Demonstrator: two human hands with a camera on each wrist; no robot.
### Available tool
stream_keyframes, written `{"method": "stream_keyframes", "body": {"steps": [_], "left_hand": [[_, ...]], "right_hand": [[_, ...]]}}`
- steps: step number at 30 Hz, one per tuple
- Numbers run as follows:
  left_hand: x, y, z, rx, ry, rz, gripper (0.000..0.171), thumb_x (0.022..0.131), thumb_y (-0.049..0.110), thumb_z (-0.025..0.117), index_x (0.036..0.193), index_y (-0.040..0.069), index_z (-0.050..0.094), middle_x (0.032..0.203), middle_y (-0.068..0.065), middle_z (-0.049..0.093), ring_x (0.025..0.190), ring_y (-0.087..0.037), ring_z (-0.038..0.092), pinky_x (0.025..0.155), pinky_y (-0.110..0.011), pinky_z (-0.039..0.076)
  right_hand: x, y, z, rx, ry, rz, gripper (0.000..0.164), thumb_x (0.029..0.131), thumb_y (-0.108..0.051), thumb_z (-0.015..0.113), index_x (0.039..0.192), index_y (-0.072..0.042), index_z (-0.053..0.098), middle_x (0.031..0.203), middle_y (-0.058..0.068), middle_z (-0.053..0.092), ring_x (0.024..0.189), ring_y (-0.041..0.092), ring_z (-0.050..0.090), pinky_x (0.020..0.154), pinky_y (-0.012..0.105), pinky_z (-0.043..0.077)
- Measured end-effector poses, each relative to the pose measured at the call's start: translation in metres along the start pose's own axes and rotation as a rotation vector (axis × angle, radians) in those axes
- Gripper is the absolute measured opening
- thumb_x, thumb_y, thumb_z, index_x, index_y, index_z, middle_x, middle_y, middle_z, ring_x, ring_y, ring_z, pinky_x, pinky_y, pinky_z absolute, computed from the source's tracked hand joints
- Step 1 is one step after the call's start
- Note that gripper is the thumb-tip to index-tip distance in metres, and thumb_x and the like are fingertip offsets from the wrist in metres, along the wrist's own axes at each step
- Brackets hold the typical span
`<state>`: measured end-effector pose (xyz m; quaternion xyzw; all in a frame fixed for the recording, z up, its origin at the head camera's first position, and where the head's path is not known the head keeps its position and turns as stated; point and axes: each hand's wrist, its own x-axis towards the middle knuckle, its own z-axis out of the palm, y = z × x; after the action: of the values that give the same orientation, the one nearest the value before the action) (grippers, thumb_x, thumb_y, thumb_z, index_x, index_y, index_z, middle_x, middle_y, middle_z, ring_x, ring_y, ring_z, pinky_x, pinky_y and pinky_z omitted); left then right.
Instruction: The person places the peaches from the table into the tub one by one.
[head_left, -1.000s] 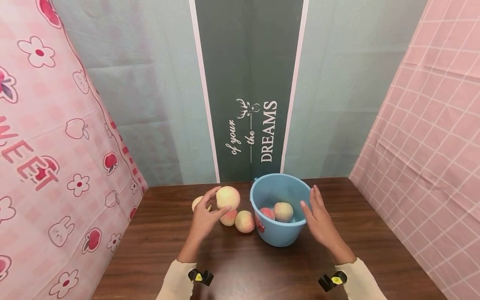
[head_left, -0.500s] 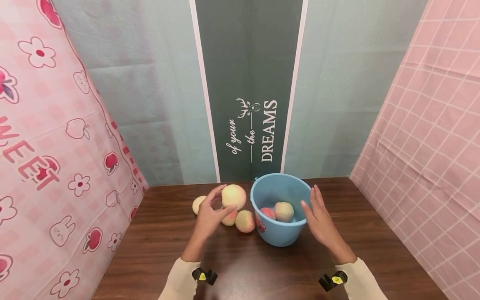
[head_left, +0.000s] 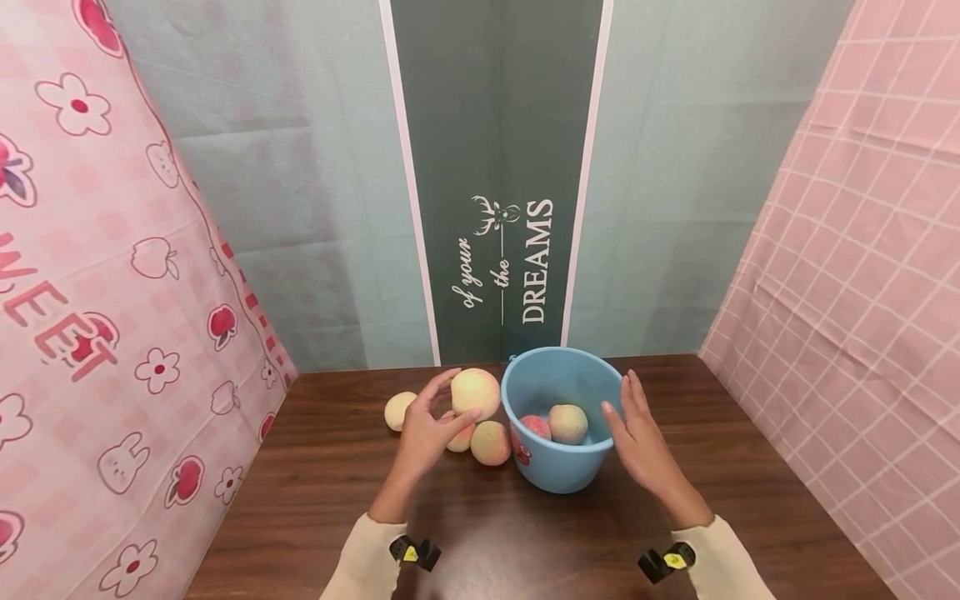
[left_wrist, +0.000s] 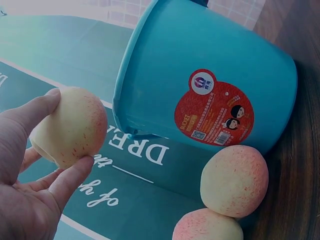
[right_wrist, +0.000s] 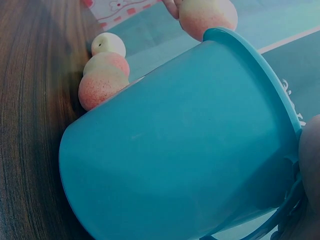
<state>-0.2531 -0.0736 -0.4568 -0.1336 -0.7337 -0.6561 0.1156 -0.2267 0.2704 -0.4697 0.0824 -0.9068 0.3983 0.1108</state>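
My left hand (head_left: 424,435) grips a pale yellow and pink peach (head_left: 476,394) between thumb and fingers. It holds the peach above the table, just left of the blue bucket (head_left: 558,468). In the left wrist view that peach (left_wrist: 72,127) hangs apart from the bucket wall. Inside the bucket lie a red peach (head_left: 536,427) and a pale one (head_left: 567,424). With straight fingers, my right hand (head_left: 643,446) is at the bucket's right rim; whether it presses there I cannot tell. Only a sliver of it shows in the right wrist view.
Left of the bucket a peach (head_left: 491,443) sits close to its wall. Beside that is another peach (head_left: 461,438), partly hidden by my left hand, and farther left a paler one (head_left: 400,412). The brown wooden table (head_left: 300,500) ends at a printed curtain (head_left: 352,208) behind.
My left hand has moved right with the peach, bringing it near the bucket's left rim. My right hand and the bucket have stayed in place.
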Motion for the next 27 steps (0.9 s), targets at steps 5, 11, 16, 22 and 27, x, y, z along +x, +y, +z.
{"method": "stream_keyframes", "body": {"steps": [5, 11, 16, 22, 27], "left_hand": [[0.002, -0.001, 0.003, 0.002, -0.008, -0.008, 0.064, 0.078, 0.019, 0.09, 0.135, 0.029, 0.063, 0.131, -0.001, 0.064, 0.121, -0.026, 0.06, 0.099, -0.055, 0.052], [0.001, 0.01, 0.006, 0.01, -0.014, -0.043, 0.065, 0.079, 0.011, 0.088, 0.139, 0.018, 0.061, 0.134, -0.006, 0.063, 0.123, -0.03, 0.059, 0.099, -0.052, 0.053], [-0.004, 0.031, 0.008, -0.016, -0.04, -0.017, 0.064, 0.08, 0.008, 0.087, 0.138, 0.01, 0.061, 0.132, -0.008, 0.064, 0.12, -0.031, 0.06, 0.095, -0.046, 0.056], [-0.004, 0.034, 0.011, -0.01, -0.037, 0.001, 0.064, 0.08, 0.009, 0.088, 0.138, 0.013, 0.061, 0.13, -0.009, 0.065, 0.116, -0.032, 0.063, 0.089, -0.05, 0.057], [-0.003, 0.036, 0.013, -0.004, -0.047, 0.012, 0.064, 0.08, 0.009, 0.087, 0.139, 0.009, 0.06, 0.13, -0.011, 0.065, 0.115, -0.034, 0.063, 0.08, -0.039, 0.059]], "right_hand": [[0.0, 0.0, 0.0, -0.001, 0.005, -0.003, 0.076, 0.11, -0.044, 0.038, 0.161, -0.004, -0.001, 0.169, 0.009, -0.013, 0.152, 0.047, 0.004, 0.113, 0.073, 0.015], [0.0, 0.001, -0.001, -0.003, 0.007, -0.002, 0.076, 0.11, -0.044, 0.038, 0.161, -0.004, -0.001, 0.169, 0.01, -0.012, 0.152, 0.047, 0.005, 0.113, 0.073, 0.015], [0.0, 0.001, 0.0, -0.003, 0.007, -0.001, 0.076, 0.11, -0.044, 0.038, 0.161, -0.004, -0.001, 0.169, 0.009, -0.012, 0.152, 0.047, 0.005, 0.113, 0.073, 0.016], [0.0, 0.0, 0.0, -0.002, 0.008, -0.006, 0.076, 0.11, -0.044, 0.038, 0.161, -0.003, 0.0, 0.169, 0.009, -0.012, 0.152, 0.047, 0.005, 0.113, 0.073, 0.016], [0.0, -0.001, 0.0, 0.0, 0.005, -0.008, 0.076, 0.11, -0.043, 0.039, 0.161, -0.003, 0.0, 0.169, 0.01, -0.012, 0.152, 0.048, 0.006, 0.112, 0.074, 0.016]]}}
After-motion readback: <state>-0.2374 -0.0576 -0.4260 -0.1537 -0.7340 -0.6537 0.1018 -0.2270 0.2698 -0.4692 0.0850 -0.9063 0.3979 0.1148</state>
